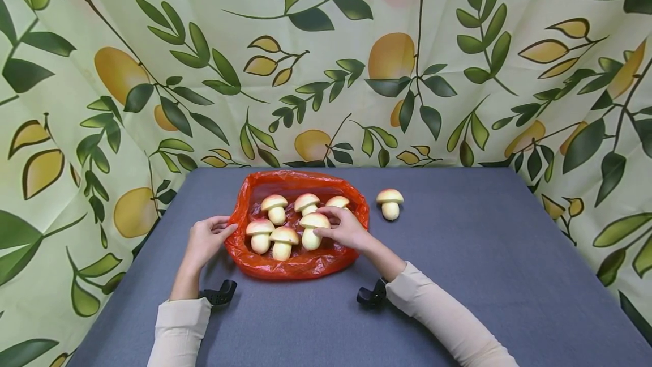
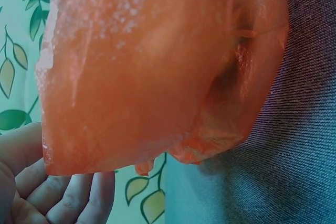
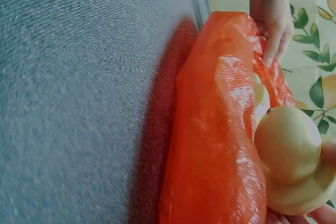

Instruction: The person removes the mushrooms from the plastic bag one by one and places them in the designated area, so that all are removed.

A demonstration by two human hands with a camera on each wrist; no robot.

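A red plastic bag (image 1: 295,269) lies wide open on the table, its rim turned outward. Its left rim is pinched by my left hand (image 1: 206,240), with the thumb and fingers at the bag's edge in the left wrist view. My right hand (image 1: 351,230) grips a toy mushroom (image 1: 314,232) by its cap over the right part of the bag; its pale rounded stem (image 3: 287,142) faces the right wrist camera. Several more mushrooms (image 1: 260,237) with cream stems and pinkish caps sit inside the bag. One of them is partly hidden behind my right hand.
Another mushroom (image 1: 390,204) stands upright on the grey-blue table (image 1: 484,254), right of the bag. Behind and beside the table hangs a leaf-and-fruit patterned cloth (image 1: 326,72). Black wrist cameras (image 1: 221,293) are strapped at both wrists.
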